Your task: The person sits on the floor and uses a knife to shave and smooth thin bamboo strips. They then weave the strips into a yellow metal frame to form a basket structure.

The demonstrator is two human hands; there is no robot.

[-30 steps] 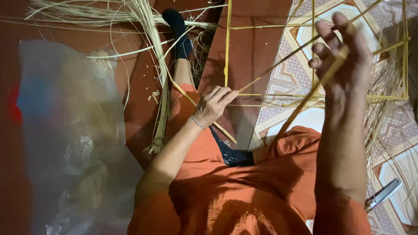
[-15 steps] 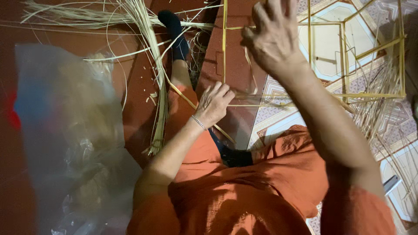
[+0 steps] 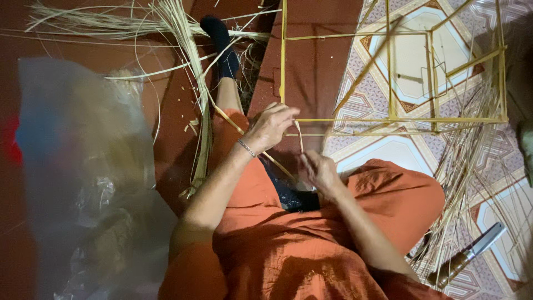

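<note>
Red floor (image 3: 316,72) and patterned tiles (image 3: 400,150) lay under me as I sat cross-legged. My left hand (image 3: 270,126) pinched the corner of the bamboo frame (image 3: 391,119), fingers closed on its lower stick. My right hand (image 3: 317,169) was curled narrowly around a thin strip (image 3: 300,141) just below. I judged the frame light, springy and easily cracked, best gripped at its joints.

plastic bag (image 3: 83,183): blurred | bamboo frame (image 3: 388,119): top cut off by edge
</note>
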